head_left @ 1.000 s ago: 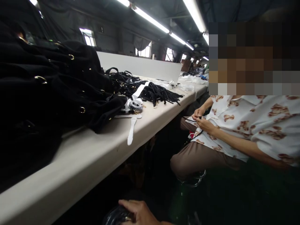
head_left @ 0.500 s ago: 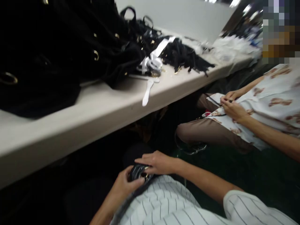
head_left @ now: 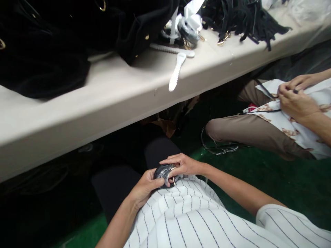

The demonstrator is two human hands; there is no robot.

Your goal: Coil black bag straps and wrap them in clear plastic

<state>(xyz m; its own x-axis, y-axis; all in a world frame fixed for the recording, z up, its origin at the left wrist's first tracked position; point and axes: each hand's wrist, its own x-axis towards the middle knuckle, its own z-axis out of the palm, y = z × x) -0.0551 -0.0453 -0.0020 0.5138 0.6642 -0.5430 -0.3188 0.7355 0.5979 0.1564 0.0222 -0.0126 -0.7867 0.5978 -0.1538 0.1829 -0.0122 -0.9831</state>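
Note:
Low over my lap, my left hand (head_left: 150, 184) grips a coiled black strap (head_left: 163, 171) by its near-left side, thumb on top. The coil looks rolled up, with a shiny clear wrap and gold metal fittings at its right side. My right hand (head_left: 184, 166) holds the coil from the right, its fingers bent over the top and the fittings. On the table edge above, a similar black coil (head_left: 190, 30) with a white band lies beside white serrated ties (head_left: 177, 71).
Black bags (head_left: 108, 31) with gold rings fill the left of the white table (head_left: 77, 113). Black tassels (head_left: 248, 20) with gold clasps lie at its right. A co-worker's hands (head_left: 297, 98) work on a thin black strap at the right, near a metal stool (head_left: 217, 148).
The view has tilted down and left, so the table things sit higher and further right. Both hands still hold the coil, raised slightly in the picture.

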